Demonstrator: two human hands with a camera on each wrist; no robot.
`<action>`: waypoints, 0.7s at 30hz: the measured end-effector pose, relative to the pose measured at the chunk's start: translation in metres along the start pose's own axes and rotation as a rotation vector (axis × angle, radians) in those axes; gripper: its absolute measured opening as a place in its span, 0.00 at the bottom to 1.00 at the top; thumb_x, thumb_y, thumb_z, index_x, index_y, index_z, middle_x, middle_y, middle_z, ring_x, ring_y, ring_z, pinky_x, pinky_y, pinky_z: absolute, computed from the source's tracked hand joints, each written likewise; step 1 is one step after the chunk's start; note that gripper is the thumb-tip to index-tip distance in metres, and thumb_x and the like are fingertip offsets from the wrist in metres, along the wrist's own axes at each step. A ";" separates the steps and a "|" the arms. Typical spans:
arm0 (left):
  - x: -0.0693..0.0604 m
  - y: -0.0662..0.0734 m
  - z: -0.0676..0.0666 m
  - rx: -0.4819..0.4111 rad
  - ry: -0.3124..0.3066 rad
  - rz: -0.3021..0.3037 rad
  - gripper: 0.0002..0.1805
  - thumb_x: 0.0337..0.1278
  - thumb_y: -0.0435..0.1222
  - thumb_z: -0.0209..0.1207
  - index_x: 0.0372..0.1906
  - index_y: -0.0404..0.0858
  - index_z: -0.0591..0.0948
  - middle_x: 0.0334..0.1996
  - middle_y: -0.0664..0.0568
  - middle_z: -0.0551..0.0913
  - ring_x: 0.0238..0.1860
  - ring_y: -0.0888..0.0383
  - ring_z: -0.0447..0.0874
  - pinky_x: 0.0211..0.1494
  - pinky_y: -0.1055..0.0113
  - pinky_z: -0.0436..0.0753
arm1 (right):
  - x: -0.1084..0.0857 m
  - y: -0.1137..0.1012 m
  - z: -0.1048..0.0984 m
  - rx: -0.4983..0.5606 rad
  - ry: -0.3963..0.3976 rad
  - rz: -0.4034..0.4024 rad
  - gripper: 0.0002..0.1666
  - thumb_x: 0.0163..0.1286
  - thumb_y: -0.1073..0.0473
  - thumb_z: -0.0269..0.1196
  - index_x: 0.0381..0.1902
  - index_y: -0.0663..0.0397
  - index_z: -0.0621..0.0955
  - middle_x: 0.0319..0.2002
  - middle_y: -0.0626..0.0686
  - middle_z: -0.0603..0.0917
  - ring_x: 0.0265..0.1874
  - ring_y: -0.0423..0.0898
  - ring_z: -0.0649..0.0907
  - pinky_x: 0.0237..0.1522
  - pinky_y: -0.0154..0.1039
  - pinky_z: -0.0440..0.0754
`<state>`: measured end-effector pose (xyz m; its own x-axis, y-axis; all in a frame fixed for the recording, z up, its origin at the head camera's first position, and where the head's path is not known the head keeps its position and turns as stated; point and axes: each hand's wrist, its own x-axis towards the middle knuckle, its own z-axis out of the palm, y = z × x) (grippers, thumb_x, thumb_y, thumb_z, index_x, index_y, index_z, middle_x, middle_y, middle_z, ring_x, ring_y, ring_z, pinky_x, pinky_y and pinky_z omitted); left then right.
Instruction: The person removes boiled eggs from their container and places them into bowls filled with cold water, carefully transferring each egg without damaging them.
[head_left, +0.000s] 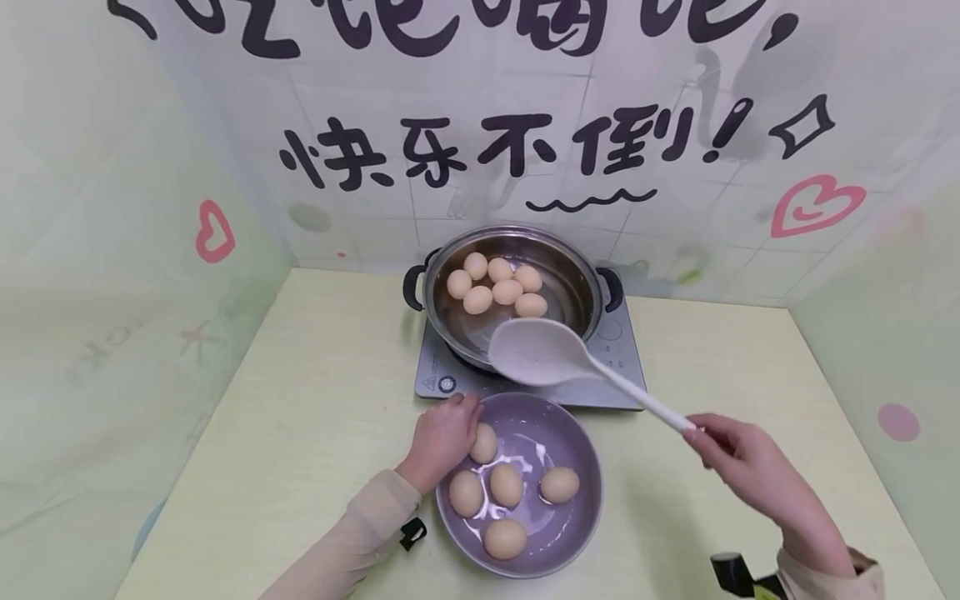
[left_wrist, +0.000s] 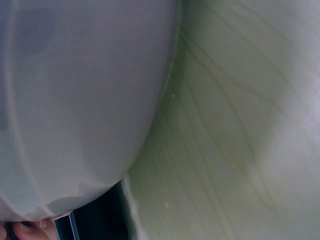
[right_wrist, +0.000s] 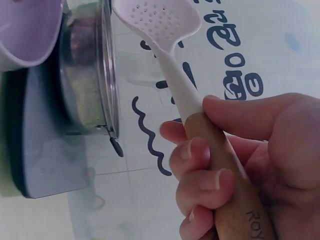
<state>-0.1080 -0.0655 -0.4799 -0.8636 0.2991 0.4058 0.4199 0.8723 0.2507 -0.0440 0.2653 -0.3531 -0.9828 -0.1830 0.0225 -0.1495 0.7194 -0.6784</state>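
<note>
My right hand [head_left: 757, 475] grips the handle of a pale slotted spoon [head_left: 543, 353], whose head hangs over the pot's near rim. The right wrist view shows fingers and thumb curled round its wooden handle [right_wrist: 220, 160], with small holes in the white spoon head [right_wrist: 160, 20]. My left hand [head_left: 442, 437] holds the left far rim of a purple bowl [head_left: 577, 533] with several brown eggs [head_left: 506, 485] in it. That bowl's outer wall [left_wrist: 90, 100] fills much of the left wrist view, with a few fingers [left_wrist: 35, 231] at its lower edge.
A steel pot [head_left: 566, 321] with black side handles stands on an induction cooker [head_left: 626, 367] behind the bowl; several eggs [head_left: 507, 292] lie in it. Wall sheeting [head_left: 360, 200] with black lettering closes off the back and sides of the pale wooden table [head_left: 300, 417].
</note>
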 end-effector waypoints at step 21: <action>0.000 0.000 0.001 0.006 -0.016 -0.015 0.07 0.55 0.38 0.56 0.28 0.39 0.74 0.18 0.49 0.74 0.15 0.50 0.76 0.15 0.60 0.72 | 0.081 -0.003 0.004 -0.258 0.230 0.110 0.16 0.66 0.50 0.56 0.45 0.54 0.77 0.16 0.47 0.68 0.15 0.44 0.67 0.18 0.38 0.59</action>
<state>-0.1087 -0.0645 -0.4810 -0.8741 0.2919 0.3882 0.4052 0.8790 0.2513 -0.1228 0.2461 -0.3523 -0.9888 0.0392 0.1440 -0.0350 0.8771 -0.4790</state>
